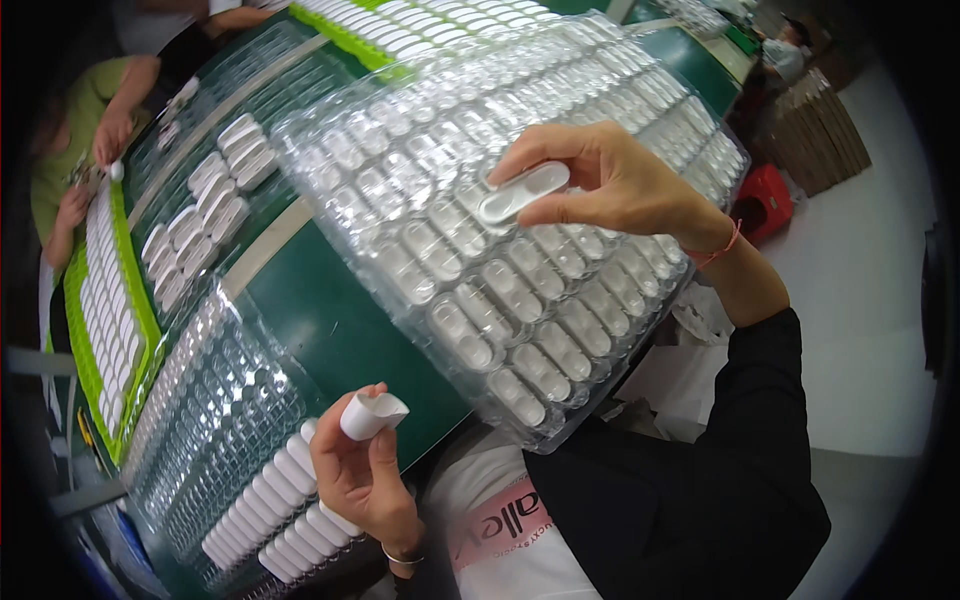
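Observation:
Between the thumb and fingers of my right hand is a white oval plastic piece with a recessed face. That hand is over a clear blister tray, whose nearer pockets hold several similar white oval pieces. Lower down, my left hand grips a short white hollow plastic sleeve, its open end facing up and right. Close beside the left hand, rows of smooth white rounded pieces lie on another clear tray.
White open cases stand grouped on the green table. Bright green trays of white parts lie at the left and far side. A co-worker in green handles small parts at left. Right are a red stool and stacked cardboard.

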### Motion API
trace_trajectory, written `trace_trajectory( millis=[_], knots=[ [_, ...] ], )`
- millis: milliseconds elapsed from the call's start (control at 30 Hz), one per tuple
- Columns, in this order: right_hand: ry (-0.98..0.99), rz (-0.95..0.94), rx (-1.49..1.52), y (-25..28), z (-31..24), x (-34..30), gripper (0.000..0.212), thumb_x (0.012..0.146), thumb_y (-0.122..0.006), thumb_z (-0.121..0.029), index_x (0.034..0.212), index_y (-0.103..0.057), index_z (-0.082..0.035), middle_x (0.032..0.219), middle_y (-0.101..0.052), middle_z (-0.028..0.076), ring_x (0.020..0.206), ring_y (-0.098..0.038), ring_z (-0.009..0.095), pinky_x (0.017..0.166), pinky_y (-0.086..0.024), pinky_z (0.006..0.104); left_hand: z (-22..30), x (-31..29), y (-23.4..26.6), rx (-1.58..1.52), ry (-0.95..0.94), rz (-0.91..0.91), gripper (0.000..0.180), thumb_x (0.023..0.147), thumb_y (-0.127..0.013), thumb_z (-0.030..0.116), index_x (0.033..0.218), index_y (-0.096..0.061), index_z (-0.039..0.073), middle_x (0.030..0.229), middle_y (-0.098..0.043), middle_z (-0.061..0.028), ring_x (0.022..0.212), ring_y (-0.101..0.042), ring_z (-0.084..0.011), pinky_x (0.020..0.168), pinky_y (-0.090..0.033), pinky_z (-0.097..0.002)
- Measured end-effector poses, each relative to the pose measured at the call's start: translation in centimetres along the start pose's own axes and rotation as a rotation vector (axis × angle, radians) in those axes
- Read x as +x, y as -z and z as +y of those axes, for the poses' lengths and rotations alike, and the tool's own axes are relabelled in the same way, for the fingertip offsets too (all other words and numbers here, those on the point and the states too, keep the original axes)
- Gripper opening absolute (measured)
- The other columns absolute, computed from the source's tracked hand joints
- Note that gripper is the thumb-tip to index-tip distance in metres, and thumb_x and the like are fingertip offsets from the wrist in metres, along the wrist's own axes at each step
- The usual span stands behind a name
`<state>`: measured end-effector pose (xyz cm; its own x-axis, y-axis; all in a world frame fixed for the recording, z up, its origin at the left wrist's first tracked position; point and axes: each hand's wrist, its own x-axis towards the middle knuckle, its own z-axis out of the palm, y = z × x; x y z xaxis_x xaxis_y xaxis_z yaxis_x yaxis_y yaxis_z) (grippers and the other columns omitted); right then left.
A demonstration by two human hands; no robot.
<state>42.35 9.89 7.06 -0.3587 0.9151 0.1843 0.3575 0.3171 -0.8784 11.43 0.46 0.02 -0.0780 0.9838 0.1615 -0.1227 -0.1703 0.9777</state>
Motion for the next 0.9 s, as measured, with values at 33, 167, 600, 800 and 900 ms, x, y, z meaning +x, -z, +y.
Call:
trace_trajectory(
  millis=[33,167,600,800,900],
  knots=[
    [0.037,-0.108,0.069,-1.6,-0.4,1.3,0.037,0.082,-0.076,-0.009,0.115,-0.064,0.004,0.106,-0.067,0.01,0.093,-0.065,0.013,0.08,-0.056,0.024,0.2,0.0,0.0,-0.041,0.024,0.01,0.039,0.089,-0.065,0.003,0.123,-0.05,-0.007,0.116,-0.061,-0.0213,0.106,-0.064,-0.0294,0.09,-0.053,-0.0364],
    [0.009,-0.412,0.275,-7.2,-1.1,5.1,0.046,0.079,-0.081,-0.011,0.117,-0.059,0.004,0.105,-0.065,0.009,0.088,-0.065,0.012,0.08,-0.054,0.0253,0.2,0.3,0.3,-0.037,-0.097,0.0,0.035,0.09,-0.065,0.006,0.12,-0.052,-0.005,0.12,-0.057,-0.0199,0.105,-0.062,-0.0265,0.087,-0.052,-0.0333],
    [-0.4,-0.667,0.775,-13.1,-2.6,8.2,0.037,0.094,-0.064,-0.022,0.119,-0.05,0.002,0.105,-0.064,0.013,0.095,-0.064,0.018,0.081,-0.054,0.0312,-0.4,-0.8,2.0,-0.198,0.029,0.103,0.037,0.091,-0.064,0.004,0.124,-0.049,-0.004,0.118,-0.059,-0.0177,0.107,-0.059,-0.0221,0.093,-0.048,-0.0348],
    [-0.346,-0.705,0.77,-13.1,-2.3,8.3,0.035,0.096,-0.062,-0.025,0.12,-0.05,-0.001,0.096,-0.065,0.011,0.086,-0.061,0.014,0.078,-0.05,0.0286,0.0,-0.2,2.4,-0.223,0.079,0.131,0.042,0.091,-0.064,0.008,0.127,-0.046,-0.006,0.118,-0.059,-0.0178,0.109,-0.059,-0.0227,0.095,-0.048,-0.0357],
    [-0.314,-0.716,0.77,-13.2,-1.7,8.1,0.034,0.097,-0.061,-0.025,0.12,-0.05,-0.003,0.095,-0.065,0.01,0.083,-0.059,0.012,0.076,-0.048,0.0269,-0.2,-0.2,2.4,-0.224,0.08,0.115,0.042,0.091,-0.064,0.008,0.127,-0.047,-0.005,0.118,-0.059,-0.0179,0.109,-0.059,-0.0228,0.095,-0.048,-0.0356]
  ],
)
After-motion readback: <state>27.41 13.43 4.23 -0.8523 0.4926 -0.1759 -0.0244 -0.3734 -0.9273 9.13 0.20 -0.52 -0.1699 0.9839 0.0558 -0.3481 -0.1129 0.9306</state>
